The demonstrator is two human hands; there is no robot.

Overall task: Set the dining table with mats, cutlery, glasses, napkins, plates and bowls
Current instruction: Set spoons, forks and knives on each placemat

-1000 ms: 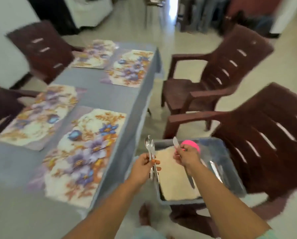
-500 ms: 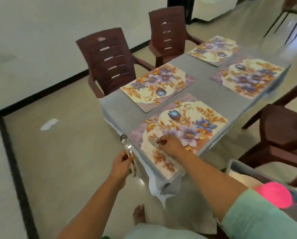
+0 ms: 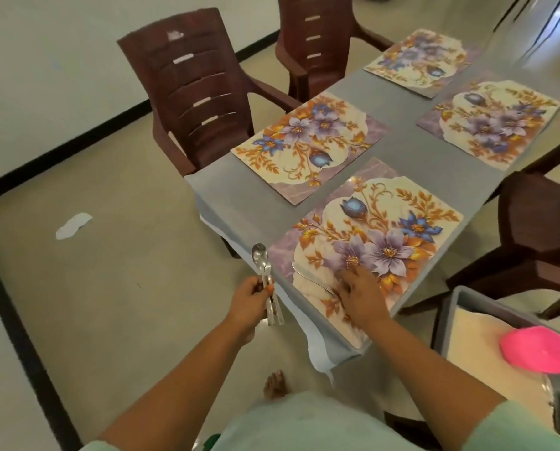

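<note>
My left hand (image 3: pixel 251 299) grips a bundle of cutlery (image 3: pixel 265 281) low and left of centre, fingers curled round the handles; a spoon bowl stands up at the top of the bundle, and the handle ends stick out below my fist; the bundle hangs off the table's near corner, over the floor.

My right hand (image 3: pixel 360 296) lies on the nearest mat (image 3: pixel 379 236), fingers loosely spread over the handle end of a knife (image 3: pixel 308 276); the knife lies flat on the mat's lower left part, blade pointing up and left; whether my fingertips pinch the handle or just rest on it I cannot tell.

The table (image 3: pixel 402 154), under a grey cloth, runs from centre to upper right; three more flowered mats lie on it, one (image 3: pixel 308 141) above the nearest, two (image 3: pixel 490 122) (image 3: pixel 418 60) toward the upper right.

At the lower right edge sits a grey bin (image 3: pixel 448 307); inside it lies a pale cream cloth (image 3: pixel 470 349), with a pink round thing (image 3: pixel 535 349) on top of it; something metallic shows at the bin's bottom right, too blurred to name.

Brown chairs stand at upper left (image 3: pixel 187 89), top centre (image 3: pixel 314 37) and right (image 3: pixel 539 236).
</note>
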